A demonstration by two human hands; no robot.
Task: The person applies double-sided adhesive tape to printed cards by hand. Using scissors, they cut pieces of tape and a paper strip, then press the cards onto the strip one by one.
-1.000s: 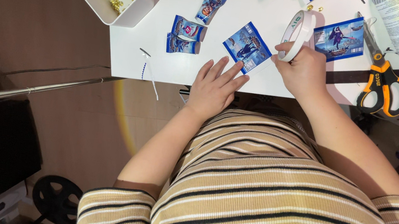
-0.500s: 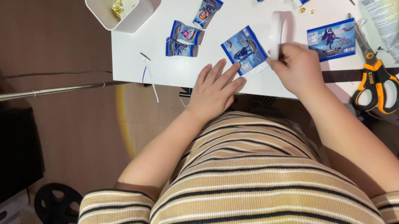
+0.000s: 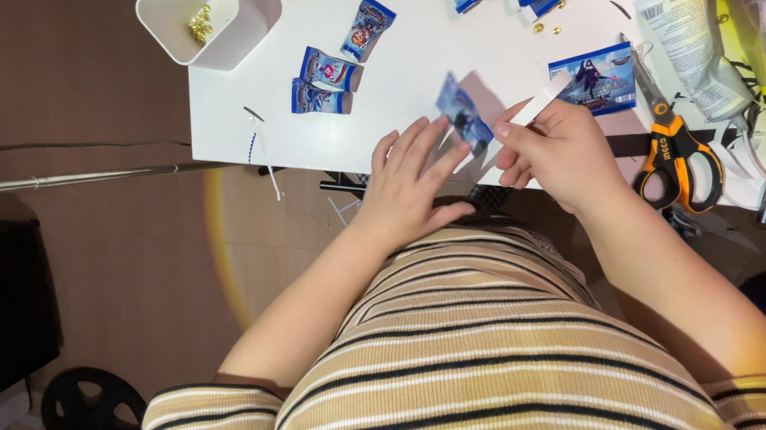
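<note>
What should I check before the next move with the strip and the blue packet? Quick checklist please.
1. Left hand lies flat on the blue packet: ok.
2. Right hand pinches the white strip: ok.
3. Strip end meets the packet: cannot tell, fingers hide it.
4. Scissors lie apart from both hands: ok.
5. Packet fully on the white table: ok, though near its front edge.
</note>
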